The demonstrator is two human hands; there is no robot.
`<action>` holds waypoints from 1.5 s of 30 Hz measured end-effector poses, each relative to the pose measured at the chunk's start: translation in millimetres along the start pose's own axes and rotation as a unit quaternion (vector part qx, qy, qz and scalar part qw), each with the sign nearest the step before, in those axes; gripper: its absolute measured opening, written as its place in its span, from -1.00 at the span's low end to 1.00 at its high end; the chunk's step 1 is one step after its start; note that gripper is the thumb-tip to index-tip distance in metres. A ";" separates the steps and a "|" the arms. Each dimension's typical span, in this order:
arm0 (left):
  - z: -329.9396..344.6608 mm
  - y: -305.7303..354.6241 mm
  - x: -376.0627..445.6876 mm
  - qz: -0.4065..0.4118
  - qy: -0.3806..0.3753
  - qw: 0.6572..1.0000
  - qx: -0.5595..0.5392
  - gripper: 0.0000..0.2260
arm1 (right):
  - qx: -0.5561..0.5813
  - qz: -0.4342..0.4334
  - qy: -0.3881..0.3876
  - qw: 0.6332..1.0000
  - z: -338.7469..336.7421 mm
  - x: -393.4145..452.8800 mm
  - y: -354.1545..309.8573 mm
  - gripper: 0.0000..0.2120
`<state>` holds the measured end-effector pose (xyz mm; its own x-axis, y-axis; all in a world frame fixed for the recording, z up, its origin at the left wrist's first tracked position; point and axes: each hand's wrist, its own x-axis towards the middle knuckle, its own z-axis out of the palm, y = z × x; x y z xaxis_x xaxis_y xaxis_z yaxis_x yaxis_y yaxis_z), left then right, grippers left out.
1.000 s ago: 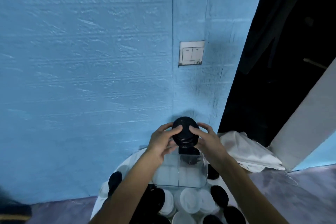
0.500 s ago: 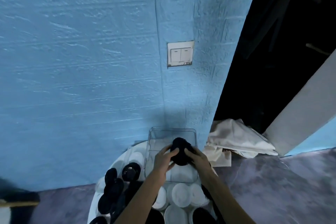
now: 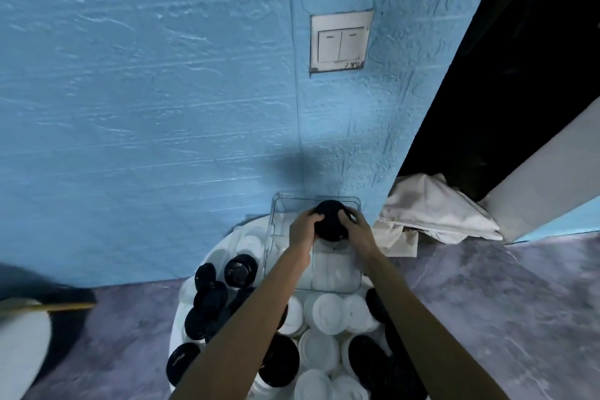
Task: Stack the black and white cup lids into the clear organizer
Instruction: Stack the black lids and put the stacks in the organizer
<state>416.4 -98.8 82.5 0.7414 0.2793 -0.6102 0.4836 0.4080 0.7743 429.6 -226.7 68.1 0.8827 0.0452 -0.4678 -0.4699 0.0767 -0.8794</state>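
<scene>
Stack of black lids point(image 3: 330, 220), clamped between the curled fingers of the left hand point(image 3: 302, 228) and right hand point(image 3: 356, 228) over the clear organizer point(image 3: 337, 282), is best lowered level into the right compartment.

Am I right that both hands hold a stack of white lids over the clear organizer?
Not quite: the head view shows the left hand and right hand holding a stack of black lids over the clear organizer, not white ones.
</scene>
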 end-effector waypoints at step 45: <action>24.1 -6.6 44.0 0.083 0.049 0.904 0.416 -0.68 | -0.504 -0.015 0.069 0.861 -6.0 62.0 -19.6 -0.69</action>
<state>457.0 -110.1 54.5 0.8109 0.3692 -0.4541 0.5823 -0.4309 0.6894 493.6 -231.4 55.9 0.9190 -0.0666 -0.3886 -0.2665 -0.8312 -0.4880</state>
